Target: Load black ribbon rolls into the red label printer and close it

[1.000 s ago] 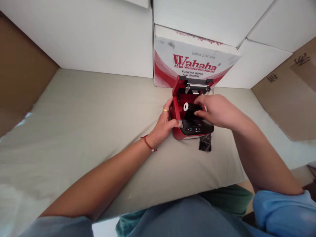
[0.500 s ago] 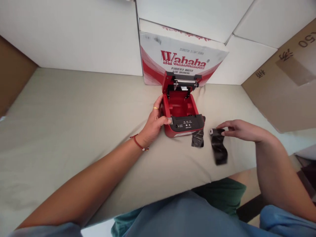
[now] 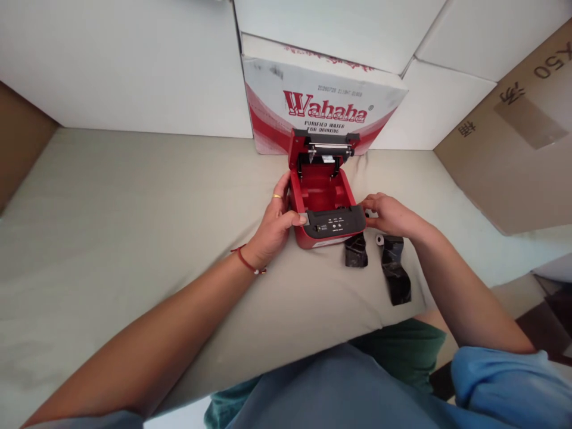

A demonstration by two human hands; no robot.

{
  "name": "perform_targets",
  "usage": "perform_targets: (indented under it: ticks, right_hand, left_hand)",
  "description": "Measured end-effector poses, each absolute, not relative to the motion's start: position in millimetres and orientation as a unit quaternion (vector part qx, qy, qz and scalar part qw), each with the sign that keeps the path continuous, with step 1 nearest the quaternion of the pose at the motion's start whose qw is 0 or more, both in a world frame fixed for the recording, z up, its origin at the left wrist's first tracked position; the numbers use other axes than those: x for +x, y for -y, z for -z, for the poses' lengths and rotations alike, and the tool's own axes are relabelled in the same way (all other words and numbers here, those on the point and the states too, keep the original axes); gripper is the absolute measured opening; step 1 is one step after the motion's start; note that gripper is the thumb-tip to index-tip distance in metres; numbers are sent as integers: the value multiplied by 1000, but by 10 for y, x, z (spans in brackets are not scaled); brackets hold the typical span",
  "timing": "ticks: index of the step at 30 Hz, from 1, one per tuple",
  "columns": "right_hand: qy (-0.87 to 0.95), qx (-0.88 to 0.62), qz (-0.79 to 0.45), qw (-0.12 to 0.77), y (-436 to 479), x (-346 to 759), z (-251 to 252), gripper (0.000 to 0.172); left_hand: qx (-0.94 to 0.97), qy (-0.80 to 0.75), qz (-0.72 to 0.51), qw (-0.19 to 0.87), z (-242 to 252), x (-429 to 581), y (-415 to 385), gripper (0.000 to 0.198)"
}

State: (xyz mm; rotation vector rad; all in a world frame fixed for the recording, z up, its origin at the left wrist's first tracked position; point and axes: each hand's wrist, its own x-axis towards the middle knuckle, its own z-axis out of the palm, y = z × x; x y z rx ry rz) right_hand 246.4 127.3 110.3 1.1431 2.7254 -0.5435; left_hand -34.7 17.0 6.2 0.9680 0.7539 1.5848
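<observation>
A small red printer (image 3: pixel 324 190) with a black front panel sits on the beige cloth surface (image 3: pixel 134 226), its lid tipped open and its roll bay empty. My left hand (image 3: pixel 274 223) grips its left side, thumb on the front corner. My right hand (image 3: pixel 388 215) rests against its right side, fingers curled at the front corner. A black paper roll (image 3: pixel 394 268) with a white core lies partly unrolled just below my right hand. A second black scrap (image 3: pixel 356 250) lies in front of the printer.
A white and red Wahaha water carton (image 3: pixel 322 98) stands right behind the printer. White boxes (image 3: pixel 134 65) line the back. A brown cardboard box (image 3: pixel 513 137) leans at the right, another at the far left. My lap is at the surface's near edge.
My right hand took the black roll out of the printer, laid it on the cloth to the right, let go and came back to the printer's right side. My left hand stayed put.
</observation>
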Motion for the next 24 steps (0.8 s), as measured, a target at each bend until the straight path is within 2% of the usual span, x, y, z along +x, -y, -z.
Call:
perform_targets:
  ticks: [4,7,9,11,15,19,24]
  right_hand:
    - [-892,356,246,128,-1243,2760,-1553,37]
    - [-888,341,283,122,-1224,2959,-2199,46]
    - [-896,317,287,118,-1190,2915,-2554,44]
    - [-914,299,257,98,-1131,2682,-2697,42]
    - [-954,282,104,27,-988,1900,-2345,34]
    - [-934,351,-27,65,-914,1336,-1840,31]
    - [-922,370,-61,101,-1002,1164,-1659,29]
  left_hand:
    - [426,-317,-663,528,-32,-339,-189,109]
    - [437,-303,-665,524,-30,-328,-199,106]
    - [430,-307,-667,525,-39,-322,-203,106]
    - [424,-316,-667,525,-50,-319,-205,106]
    - [429,-321,-667,517,-57,-318,-207,104]
    - [434,-334,-659,515,-14,-321,-219,107]
    - [463,-347,-649,494,55,-332,-248,110]
